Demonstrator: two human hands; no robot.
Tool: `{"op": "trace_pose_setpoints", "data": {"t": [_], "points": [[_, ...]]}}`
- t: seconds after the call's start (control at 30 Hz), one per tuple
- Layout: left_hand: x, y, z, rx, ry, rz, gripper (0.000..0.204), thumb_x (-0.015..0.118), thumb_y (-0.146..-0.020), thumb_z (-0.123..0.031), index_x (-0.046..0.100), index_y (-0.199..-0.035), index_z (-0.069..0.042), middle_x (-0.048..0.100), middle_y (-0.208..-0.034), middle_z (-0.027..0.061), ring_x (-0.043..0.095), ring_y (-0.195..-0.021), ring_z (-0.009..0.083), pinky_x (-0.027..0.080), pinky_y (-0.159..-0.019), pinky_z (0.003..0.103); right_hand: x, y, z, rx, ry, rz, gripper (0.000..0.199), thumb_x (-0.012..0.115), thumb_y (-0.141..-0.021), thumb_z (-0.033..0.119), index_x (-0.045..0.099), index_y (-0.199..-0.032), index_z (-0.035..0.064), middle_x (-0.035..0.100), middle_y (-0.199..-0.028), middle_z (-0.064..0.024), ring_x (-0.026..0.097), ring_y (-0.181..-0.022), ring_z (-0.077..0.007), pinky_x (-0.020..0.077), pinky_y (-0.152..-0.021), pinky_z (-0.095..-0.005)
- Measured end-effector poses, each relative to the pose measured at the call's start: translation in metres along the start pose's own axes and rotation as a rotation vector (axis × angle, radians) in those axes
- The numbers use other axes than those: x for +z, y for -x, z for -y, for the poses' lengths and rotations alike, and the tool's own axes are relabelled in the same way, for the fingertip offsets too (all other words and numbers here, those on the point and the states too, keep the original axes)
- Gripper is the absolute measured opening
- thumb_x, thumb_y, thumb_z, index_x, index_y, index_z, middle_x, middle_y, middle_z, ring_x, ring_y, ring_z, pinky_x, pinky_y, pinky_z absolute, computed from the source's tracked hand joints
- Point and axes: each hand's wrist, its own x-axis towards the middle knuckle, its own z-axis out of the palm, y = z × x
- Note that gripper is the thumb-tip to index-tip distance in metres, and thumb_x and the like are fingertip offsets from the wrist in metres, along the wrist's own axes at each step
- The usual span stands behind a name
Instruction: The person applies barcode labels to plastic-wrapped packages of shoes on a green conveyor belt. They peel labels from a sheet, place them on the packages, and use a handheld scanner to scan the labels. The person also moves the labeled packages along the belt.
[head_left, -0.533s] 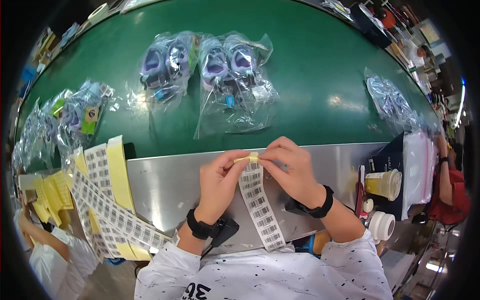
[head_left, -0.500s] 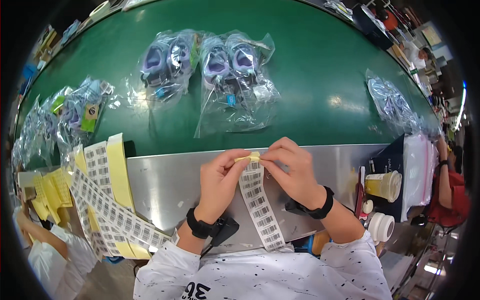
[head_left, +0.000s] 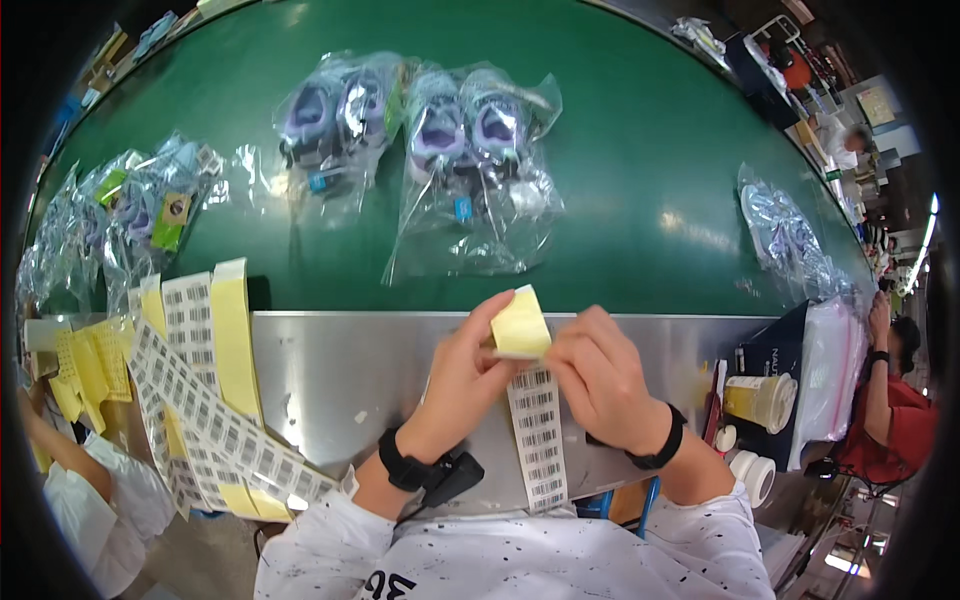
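Curled left grip and right grip pinch labels.

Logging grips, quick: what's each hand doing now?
Left hand: closed, holding the barcode label strip.
Right hand: curled at the strip's edge; firm hold cannot be told.

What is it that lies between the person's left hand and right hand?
In the head view, a white barcode label strip lies between the left hand and the right hand, with a yellow piece at its top.
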Motion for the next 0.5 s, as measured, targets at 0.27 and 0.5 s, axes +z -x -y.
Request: {"op": "trace_pose_setpoints", "data": {"t": [0.27, 0.5], "points": [[0.000, 0.002, -0.001, -0.068, -0.174, -0.111, 0.064, 0.060, -0.086, 0.007, 0.030, -0.143, 0.002, 0.058, -0.122, 0.0158, 0.064, -0.097, 0.0149, 0.053, -0.082, 0.026, -0.031, -0.088, -0.070, 0.321, -0.412, -0.348, 0.005, 0.061, -0.086, 0.001, 0.056, -0.088, -0.0006, 0.058, -0.085, -0.0062, 0.055, -0.078, -0.0127, 0.0447, -0.065, -0.0254], [0.015, -0.002, -0.005, -0.039, -0.030, -0.082, 0.066, 0.061, -0.086, 0.006, 0.029, -0.143, 0.001, 0.056, -0.122, 0.0161, 0.062, -0.102, 0.0184, 0.054, -0.083, 0.030, 0.000, -0.188, -0.220, 0.711, -0.104, -0.264, 0.079, 0.073, -0.077, 0.013, 0.030, -0.141, 0.0029, 0.062, -0.086, -0.0094, 0.061, -0.078, -0.0152, 0.0495, -0.064, -0.0278]]}}
